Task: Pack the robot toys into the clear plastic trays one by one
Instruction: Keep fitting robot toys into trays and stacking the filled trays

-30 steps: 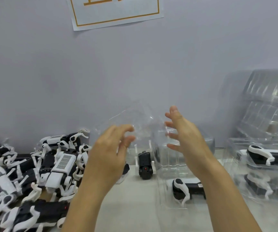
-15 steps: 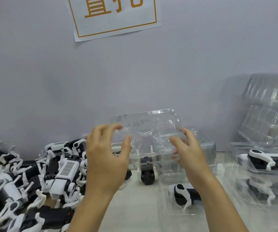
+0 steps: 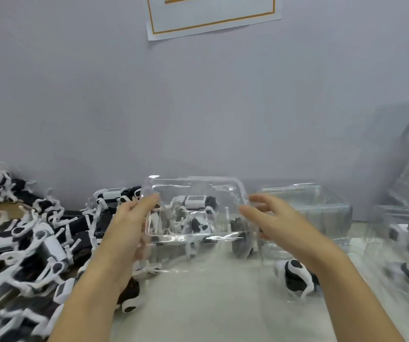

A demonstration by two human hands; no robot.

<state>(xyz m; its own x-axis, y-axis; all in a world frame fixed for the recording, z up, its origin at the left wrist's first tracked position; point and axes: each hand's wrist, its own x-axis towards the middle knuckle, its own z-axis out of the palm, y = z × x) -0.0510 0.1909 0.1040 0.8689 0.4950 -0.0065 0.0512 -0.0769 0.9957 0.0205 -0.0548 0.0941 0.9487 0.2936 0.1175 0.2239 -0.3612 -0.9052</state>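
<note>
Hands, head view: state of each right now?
Left hand: holding the left edge of the clear plastic tray.
Right hand: fingers straight, at the tray's right edge; grip cannot be told.
</note>
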